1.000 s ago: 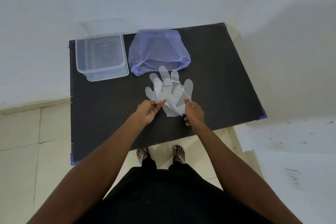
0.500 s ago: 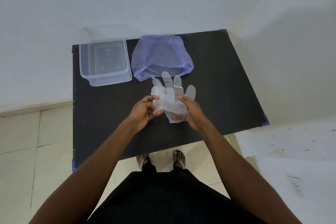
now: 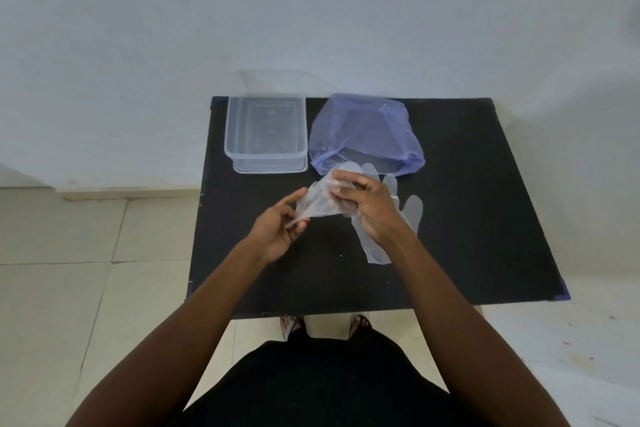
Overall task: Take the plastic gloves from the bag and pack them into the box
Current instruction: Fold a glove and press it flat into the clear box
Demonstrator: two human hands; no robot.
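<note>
Crumpled clear plastic glove (image 3: pixel 320 203) lifted above the black table (image 3: pixel 485 218), stretched between both hands. Right hand (image 3: pixel 369 210) pinching its upper edge between thumb and curled fingers; left hand (image 3: pixel 278 230) at 8 o'clock of it, nipping the lower corner, index finger extended. Second glove (image 3: pixel 412 210) flat on the table at 3 o'clock, partly under the right hand. Blue plastic bag (image 3: pixel 363 135) at 1 o'clock, mouth toward the gloves. Clear box (image 3: pixel 266 133) at 11 o'clock, just beside the bag.
</note>
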